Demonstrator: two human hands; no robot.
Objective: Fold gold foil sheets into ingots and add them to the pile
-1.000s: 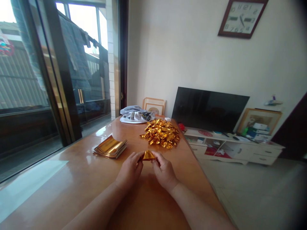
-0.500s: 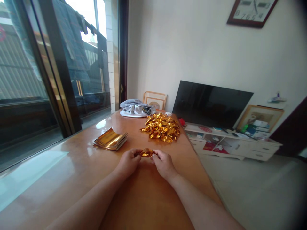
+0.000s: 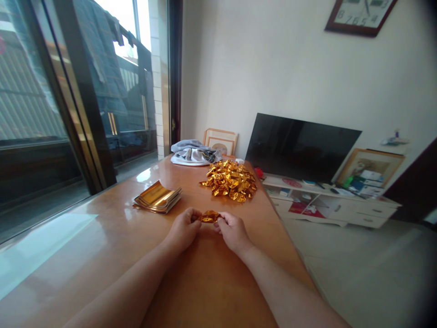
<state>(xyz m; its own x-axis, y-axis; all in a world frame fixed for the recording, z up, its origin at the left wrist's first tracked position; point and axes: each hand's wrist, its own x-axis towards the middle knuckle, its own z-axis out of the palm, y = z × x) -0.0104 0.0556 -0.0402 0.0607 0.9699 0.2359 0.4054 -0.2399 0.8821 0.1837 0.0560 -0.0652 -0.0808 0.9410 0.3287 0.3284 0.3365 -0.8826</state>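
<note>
1. Two hands at work on one small gold foil piece (image 3: pixel 209 217), held just above the bench (image 3: pixel 102 246) near its middle.
2. Left hand (image 3: pixel 185 229) pinching the left end of the foil piece between thumb and fingertips; right hand (image 3: pixel 232 230) pinching the right end likewise, both closed on it.
3. Foil piece already creased and crumpled into a narrow, boat-like shape, so probably a late fold or a shaping pull at the two ends.
4. Stack of flat gold sheets (image 3: pixel 157 199) lying to the left, apart from the hands; heap of finished gold folds (image 3: pixel 231 180) farther off, toward the far end of the bench.
5. Bundle of grey cloth (image 3: pixel 193 153) at the far edge, beyond the heap.
6. Next move, at a guess: firm pinch kept at both ends, gentle pull so the thin foil does not tear, then room found on the heap.
</note>
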